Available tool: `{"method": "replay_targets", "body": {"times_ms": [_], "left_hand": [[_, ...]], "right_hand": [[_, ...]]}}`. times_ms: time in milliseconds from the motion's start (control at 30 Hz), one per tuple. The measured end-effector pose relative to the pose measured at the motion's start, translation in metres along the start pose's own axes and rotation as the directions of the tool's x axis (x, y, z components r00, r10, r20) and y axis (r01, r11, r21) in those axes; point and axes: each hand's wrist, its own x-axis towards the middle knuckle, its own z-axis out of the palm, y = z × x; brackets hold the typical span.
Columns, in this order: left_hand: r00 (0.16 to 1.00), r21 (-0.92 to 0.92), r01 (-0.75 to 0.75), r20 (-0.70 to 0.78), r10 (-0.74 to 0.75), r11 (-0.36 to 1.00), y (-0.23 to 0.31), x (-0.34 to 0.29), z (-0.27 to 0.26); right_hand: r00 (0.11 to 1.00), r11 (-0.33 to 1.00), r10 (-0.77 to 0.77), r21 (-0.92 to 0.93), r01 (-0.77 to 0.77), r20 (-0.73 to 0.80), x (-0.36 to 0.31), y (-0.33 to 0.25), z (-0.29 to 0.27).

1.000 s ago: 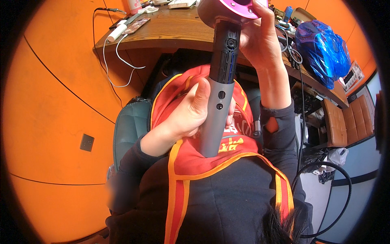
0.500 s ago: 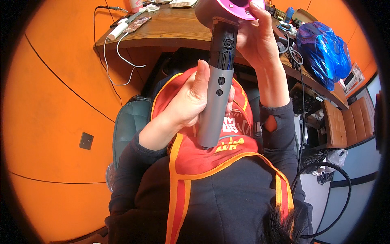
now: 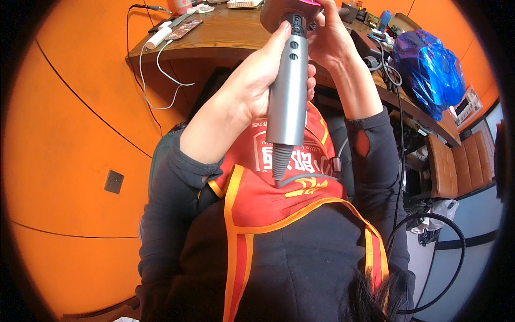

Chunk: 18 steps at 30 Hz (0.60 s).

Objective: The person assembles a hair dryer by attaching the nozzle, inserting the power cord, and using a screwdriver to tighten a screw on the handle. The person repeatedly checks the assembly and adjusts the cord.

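A hair dryer is held up in front of my chest, its grey and pink head cut off by the upper edge. My left hand wraps round the silver handle sleeve, its thumb stretched up to the black inner core. A short length of that core shows between sleeve and head. My right hand grips the head from the right; some of its fingers are hidden. From the sleeve's lower end come a ribbed cord guard and a grey cord, lying across the red apron.
Ahead stands a wooden desk with a phone, a white device and cables. A blue plastic bag sits at its right end. A black cable loops at the lower right, near a brown chair.
The silver sleeve has slid up along the core, covering most of it, and the cord guard now shows below. My left hand has moved up with it; the dryer's head sits slightly higher.
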Motion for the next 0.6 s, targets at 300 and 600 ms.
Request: {"method": "replay_targets", "body": {"times_ms": [300,600], "left_hand": [[0.923,-0.019,0.179,0.348,-0.162,0.984,0.028,0.032,-0.018],[0.943,-0.158,0.139,0.324,-0.081,0.978,0.033,0.038,-0.013]], "right_hand": [[0.97,0.994,0.11,0.051,-0.101,-0.215,0.005,0.012,-0.031],[0.98,0.993,0.094,-0.048,-0.104,-0.178,-0.004,0.002,-0.014]]}}
